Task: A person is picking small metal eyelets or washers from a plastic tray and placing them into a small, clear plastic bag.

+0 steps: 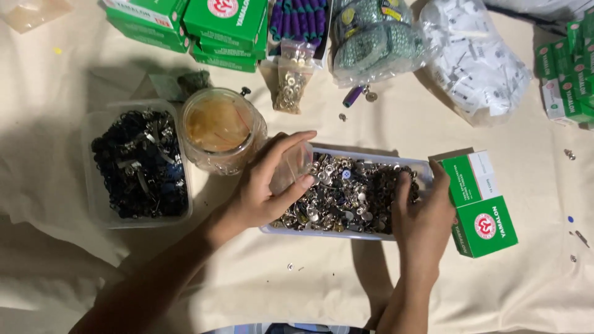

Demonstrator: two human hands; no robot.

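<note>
A clear rectangular tray (365,154) full of small metal buttons and snaps (346,195) lies in the middle of the cloth-covered table. My left hand (266,185) holds a small clear plastic bag (291,167) open at the tray's left end, thumb and fingers pinching its mouth. My right hand (424,216) reaches into the tray's right end, fingers spread on the dark metal pieces. Whether it has picked one up is hidden.
A clear tub of dark metal clips (139,164) and a round jar with an amber lid (219,127) stand to the left. Green boxes (479,213) lie right of the tray, more at the back (204,21). Bagged fasteners (473,59) line the far edge.
</note>
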